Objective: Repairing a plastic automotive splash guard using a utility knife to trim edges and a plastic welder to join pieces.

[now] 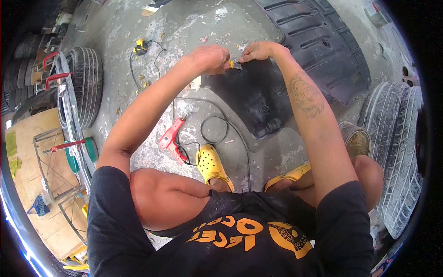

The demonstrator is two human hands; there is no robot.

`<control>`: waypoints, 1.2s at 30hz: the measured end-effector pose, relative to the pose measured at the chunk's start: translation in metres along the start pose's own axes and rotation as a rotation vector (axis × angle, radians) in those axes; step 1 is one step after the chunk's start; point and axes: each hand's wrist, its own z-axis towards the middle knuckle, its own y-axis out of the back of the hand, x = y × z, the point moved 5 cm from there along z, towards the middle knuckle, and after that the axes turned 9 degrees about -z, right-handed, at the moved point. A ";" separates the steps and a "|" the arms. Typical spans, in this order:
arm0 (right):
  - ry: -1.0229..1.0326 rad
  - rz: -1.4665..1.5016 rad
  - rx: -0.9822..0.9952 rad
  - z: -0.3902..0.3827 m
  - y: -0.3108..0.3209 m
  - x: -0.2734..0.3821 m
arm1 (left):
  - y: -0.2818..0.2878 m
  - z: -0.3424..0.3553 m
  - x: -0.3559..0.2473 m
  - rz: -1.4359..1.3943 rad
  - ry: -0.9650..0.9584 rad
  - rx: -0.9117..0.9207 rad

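My left hand (213,59) is closed around a small tool with a yellow handle (230,64) and a short metal blade, held at the upper edge of a black plastic sheet (247,99). Just right of the blade, my right hand (256,51) grips that edge with thumb and fingers. A red hand tool (171,141) with a cord lies on the floor below my left arm, left of my yellow clog (211,166).
A larger ribbed black panel (323,46) lies at upper right. A yellow corded tool (140,46) is on the stained floor. Tyres (83,83) and a metal frame (62,147) stand left; more tyres (392,152) and a metal can (355,138) are right.
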 end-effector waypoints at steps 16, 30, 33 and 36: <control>0.053 0.061 -0.084 -0.005 -0.009 0.000 | 0.004 0.010 -0.030 0.142 0.097 0.152; 0.076 0.176 -0.230 0.007 -0.027 -0.012 | -0.020 -0.012 -0.021 0.024 0.059 0.081; 0.020 0.170 -0.182 0.009 -0.028 -0.013 | -0.059 -0.034 -0.050 -0.049 -0.029 0.301; 0.110 0.177 -0.124 0.010 -0.017 -0.021 | -0.041 -0.028 -0.031 -0.010 0.004 0.228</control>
